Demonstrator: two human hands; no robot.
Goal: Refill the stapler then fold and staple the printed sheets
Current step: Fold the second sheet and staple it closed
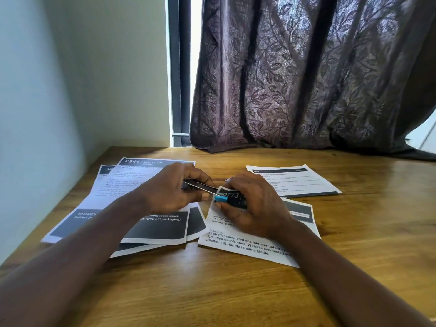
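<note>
Down at the middle of the surface (236, 291), right over the paperwork. Gripping the stapler (200, 187) with the left hand (168, 187), fingers curled round its rear end, blue nose pointing right. Holding it low and nearly level, probably to keep the mouth lined up with the paper edge.

Pinching the top corner of the sheet marked 2713 (245, 241) with the right hand (256, 205), curling that corner up off the surface and bringing it against the blue nose. Looks like the stapling step rather than the refill, with no loose staple strip anywhere in view. Hard to judge the depth of the corner inside the mouth, hidden as it is behind the fingers.

Leaving the rest of that sheet flat under the right wrist, likely as an anchor against sliding.

Off to the left, a fanned pile with the 2944 sheet (146, 175) on top, partly under the left forearm, unfolded and probably waiting its turn. Further back on the right, well apart, another printed sheet (295, 182), squared up and seemingly folded.

Next, by the look of it: squeezing down, minding fingertips close to the nose and a skewed corner.
</note>
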